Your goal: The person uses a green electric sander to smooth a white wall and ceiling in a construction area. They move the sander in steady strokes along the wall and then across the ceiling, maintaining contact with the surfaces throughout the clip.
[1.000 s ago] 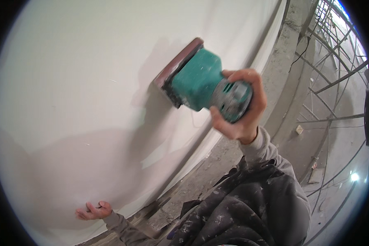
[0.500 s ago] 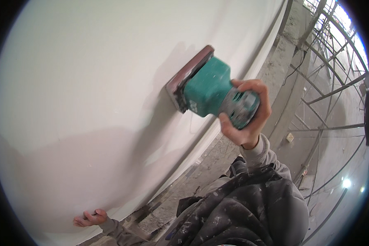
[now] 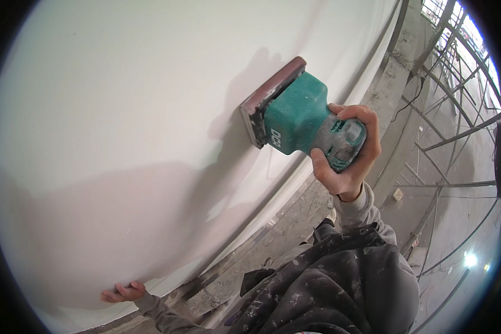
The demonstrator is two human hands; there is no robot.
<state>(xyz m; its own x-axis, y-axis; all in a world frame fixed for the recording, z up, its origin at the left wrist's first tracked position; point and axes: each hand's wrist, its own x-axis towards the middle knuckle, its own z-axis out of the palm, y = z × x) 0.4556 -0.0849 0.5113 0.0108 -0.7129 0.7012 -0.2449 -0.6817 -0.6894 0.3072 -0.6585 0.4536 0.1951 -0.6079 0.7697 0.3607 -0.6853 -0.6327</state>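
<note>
My right hand (image 3: pixel 350 149) is wrapped round the rounded grey end of a green electric sander (image 3: pixel 298 114). The sander is tilted, its flat sanding pad with reddish-brown sandpaper (image 3: pixel 274 85) facing a broad white wall surface (image 3: pixel 122 111). Whether the pad touches that surface or sits just off it, I cannot tell. At the lower left, my left hand (image 3: pixel 122 291) is beside the white surface with its fingers apart and nothing in them. Contact between those fingers and the surface is unclear.
Along the right stand metal scaffold poles (image 3: pixel 450 185) with a bright lamp (image 3: pixel 470 260) near them. A dusty grey floor strip (image 3: pixel 286 214) runs beside the white surface's edge. A dark cable (image 3: pixel 409 103) hangs at the upper right, and a small pale block (image 3: pixel 397 194) lies lower down.
The sander and my right hand have shifted slightly right and up in the picture, and the shadow on the white surface has moved with them. My left hand stays almost in place.
</note>
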